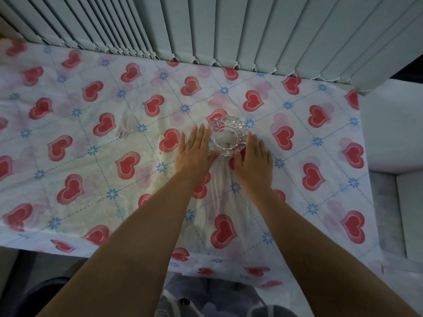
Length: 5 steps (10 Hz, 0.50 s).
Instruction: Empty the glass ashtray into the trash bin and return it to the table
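A round cut-glass ashtray stands on the table, which is covered by a white cloth printed with red hearts. A few dark specks lie in its bowl. My left hand lies flat just left of it, fingers stretched and close together, thumb near the ashtray's lower left rim. My right hand lies flat just right of it, fingertips at the right rim. Neither hand grips the glass. No trash bin is in view.
Pale vertical blinds hang along the table's far edge. A grey sofa or cushion sits to the right of the table. A dark rounded object shows at the lower left, below the table's near edge.
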{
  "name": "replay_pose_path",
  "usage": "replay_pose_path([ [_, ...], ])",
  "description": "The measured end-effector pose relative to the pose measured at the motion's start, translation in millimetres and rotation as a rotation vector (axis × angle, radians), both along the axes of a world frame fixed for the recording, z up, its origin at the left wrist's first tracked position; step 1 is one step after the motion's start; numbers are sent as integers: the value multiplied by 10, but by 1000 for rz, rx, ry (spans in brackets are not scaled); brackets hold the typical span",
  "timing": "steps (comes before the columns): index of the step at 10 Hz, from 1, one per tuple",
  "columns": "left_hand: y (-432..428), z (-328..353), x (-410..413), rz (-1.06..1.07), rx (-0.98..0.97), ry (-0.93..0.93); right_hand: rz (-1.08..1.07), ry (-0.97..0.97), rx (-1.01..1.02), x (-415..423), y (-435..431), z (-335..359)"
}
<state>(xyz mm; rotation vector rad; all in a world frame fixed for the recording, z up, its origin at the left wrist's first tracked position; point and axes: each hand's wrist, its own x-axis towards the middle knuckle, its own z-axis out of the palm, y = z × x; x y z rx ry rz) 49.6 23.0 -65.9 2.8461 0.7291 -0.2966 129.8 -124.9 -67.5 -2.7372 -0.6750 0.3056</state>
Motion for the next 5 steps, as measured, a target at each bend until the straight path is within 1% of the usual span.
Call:
replay_pose_path([
  [2, 80, 66, 221, -8, 20, 35, 30, 2, -85, 215, 87, 75],
  [3, 65, 131, 217, -17, 51, 44, 58, -2, -94, 223, 66, 149],
  [4, 67, 231, 215, -36, 65, 23, 79, -14, -85, 254, 44, 246],
  [5, 87, 472, 299, -41, 87, -46, 84, -71, -37, 313, 39, 427],
])
